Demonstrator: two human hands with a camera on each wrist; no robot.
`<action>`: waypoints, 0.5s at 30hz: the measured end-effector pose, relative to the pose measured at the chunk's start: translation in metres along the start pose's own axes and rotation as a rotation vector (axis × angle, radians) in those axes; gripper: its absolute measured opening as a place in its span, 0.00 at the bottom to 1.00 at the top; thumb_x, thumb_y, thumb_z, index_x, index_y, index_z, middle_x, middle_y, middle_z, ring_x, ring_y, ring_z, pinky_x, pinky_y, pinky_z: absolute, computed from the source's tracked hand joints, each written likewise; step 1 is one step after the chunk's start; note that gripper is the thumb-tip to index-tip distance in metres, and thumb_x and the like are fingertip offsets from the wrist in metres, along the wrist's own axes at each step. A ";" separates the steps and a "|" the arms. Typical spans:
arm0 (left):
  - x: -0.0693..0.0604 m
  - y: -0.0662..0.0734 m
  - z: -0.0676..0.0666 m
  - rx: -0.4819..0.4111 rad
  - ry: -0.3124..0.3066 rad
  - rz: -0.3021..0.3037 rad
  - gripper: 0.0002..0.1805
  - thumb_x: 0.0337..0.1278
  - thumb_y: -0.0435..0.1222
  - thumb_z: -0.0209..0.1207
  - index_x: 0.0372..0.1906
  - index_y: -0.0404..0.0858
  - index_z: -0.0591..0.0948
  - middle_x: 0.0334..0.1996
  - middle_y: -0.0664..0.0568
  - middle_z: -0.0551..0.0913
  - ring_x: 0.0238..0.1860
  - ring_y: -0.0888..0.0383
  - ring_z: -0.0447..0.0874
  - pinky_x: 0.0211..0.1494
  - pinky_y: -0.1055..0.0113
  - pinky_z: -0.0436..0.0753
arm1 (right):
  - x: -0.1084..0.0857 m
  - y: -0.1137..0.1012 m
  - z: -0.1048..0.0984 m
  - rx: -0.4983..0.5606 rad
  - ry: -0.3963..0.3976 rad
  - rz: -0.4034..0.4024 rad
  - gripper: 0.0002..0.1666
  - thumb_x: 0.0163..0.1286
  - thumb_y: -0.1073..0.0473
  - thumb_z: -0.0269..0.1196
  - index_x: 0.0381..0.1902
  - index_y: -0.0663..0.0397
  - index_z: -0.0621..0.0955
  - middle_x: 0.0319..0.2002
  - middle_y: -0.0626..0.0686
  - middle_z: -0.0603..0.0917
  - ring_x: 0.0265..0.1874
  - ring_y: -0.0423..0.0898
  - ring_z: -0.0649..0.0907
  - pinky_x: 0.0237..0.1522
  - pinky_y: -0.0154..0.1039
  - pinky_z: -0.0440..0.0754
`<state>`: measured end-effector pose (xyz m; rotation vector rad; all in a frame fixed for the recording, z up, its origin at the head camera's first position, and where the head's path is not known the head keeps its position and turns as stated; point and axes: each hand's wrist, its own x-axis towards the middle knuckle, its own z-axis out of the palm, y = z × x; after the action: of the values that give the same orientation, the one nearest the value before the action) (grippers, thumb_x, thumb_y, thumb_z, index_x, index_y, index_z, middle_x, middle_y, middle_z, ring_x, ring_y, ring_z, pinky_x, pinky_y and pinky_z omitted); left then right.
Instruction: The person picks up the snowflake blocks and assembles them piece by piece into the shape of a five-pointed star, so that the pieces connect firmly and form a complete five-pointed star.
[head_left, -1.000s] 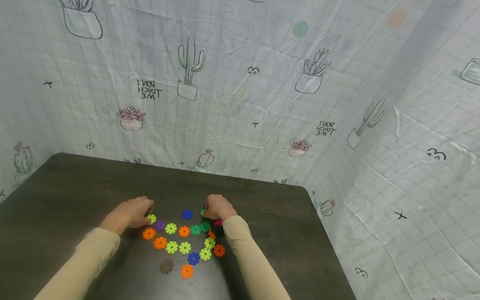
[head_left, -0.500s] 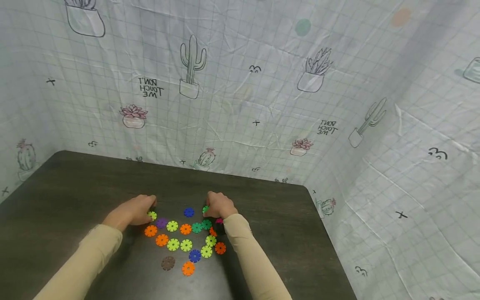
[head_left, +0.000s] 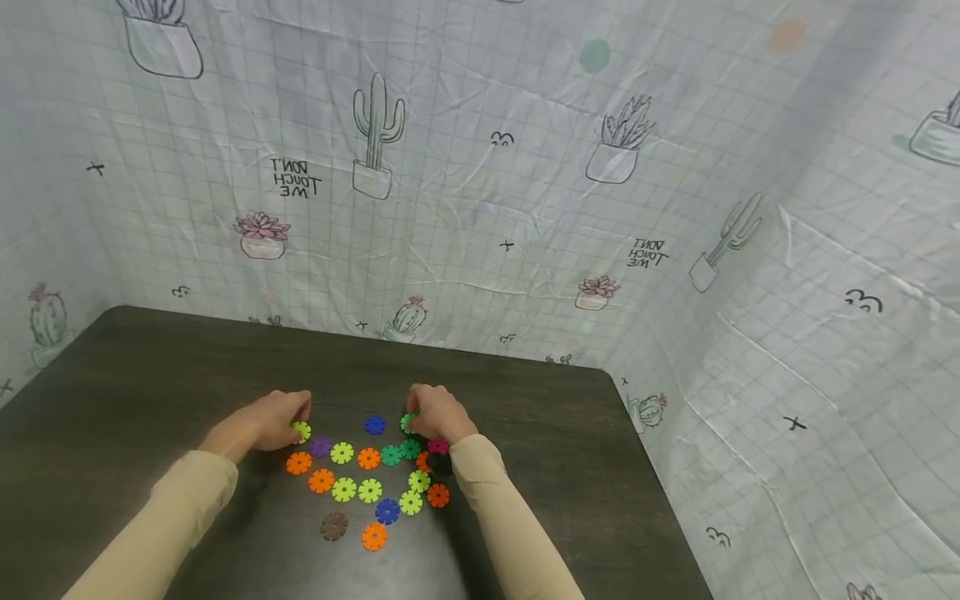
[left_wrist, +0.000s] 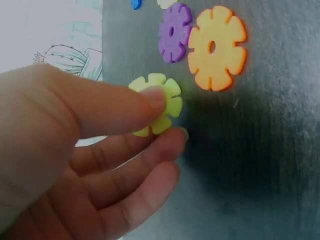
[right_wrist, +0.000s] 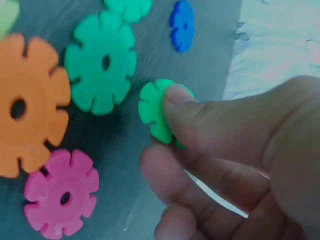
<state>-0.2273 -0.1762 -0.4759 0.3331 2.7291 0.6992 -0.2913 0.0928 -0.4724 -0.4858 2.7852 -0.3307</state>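
My left hand [head_left: 264, 421] pinches a yellow-green notched plastic disc [left_wrist: 172, 102] between thumb and fingers, at the left end of the scattered discs. With thumb and fingertips, my right hand [head_left: 441, 413] holds a bright green notched disc [right_wrist: 154, 110]. A purple disc [left_wrist: 172, 32] and an orange disc [left_wrist: 218, 47] lie beside the left hand. Nearest the right hand are a pink disc [right_wrist: 62, 195] and a darker green disc [right_wrist: 102, 62]. Between the two hands, a blue disc [head_left: 375, 426] lies flat on the table.
More discs lie in loose rows on the dark table [head_left: 562, 483], among them a brown disc [head_left: 334, 526] and an orange disc [head_left: 374, 537] nearest the front. A white curtain [head_left: 480, 183] printed with cactus drawings hangs along the back and right side.
Both hands stay almost in place with their discs. The right hand has shifted slightly, and more of the pink disc shows beside it. The head view wobbles a little.
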 end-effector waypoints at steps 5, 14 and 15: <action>-0.005 0.005 -0.005 -0.089 0.082 0.118 0.07 0.63 0.26 0.61 0.39 0.37 0.75 0.30 0.51 0.77 0.30 0.57 0.74 0.35 0.63 0.78 | -0.014 0.001 -0.004 0.131 0.076 -0.161 0.07 0.69 0.60 0.69 0.39 0.48 0.80 0.35 0.47 0.84 0.30 0.41 0.80 0.33 0.35 0.81; -0.025 0.053 -0.025 -0.376 0.274 0.343 0.12 0.72 0.35 0.58 0.56 0.42 0.83 0.43 0.50 0.86 0.34 0.61 0.84 0.40 0.64 0.84 | -0.054 -0.017 -0.035 0.448 0.482 -0.574 0.07 0.73 0.64 0.64 0.47 0.54 0.83 0.38 0.52 0.89 0.33 0.48 0.88 0.37 0.30 0.85; -0.030 0.061 -0.027 -0.412 0.281 0.347 0.13 0.72 0.35 0.59 0.57 0.42 0.82 0.42 0.50 0.86 0.33 0.60 0.84 0.39 0.64 0.84 | -0.060 -0.020 -0.037 0.472 0.528 -0.607 0.06 0.73 0.64 0.64 0.46 0.54 0.83 0.38 0.52 0.89 0.33 0.47 0.88 0.38 0.31 0.86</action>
<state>-0.2004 -0.1444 -0.4156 0.6581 2.7073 1.4722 -0.2438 0.1027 -0.4179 -1.2570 2.7959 -1.3827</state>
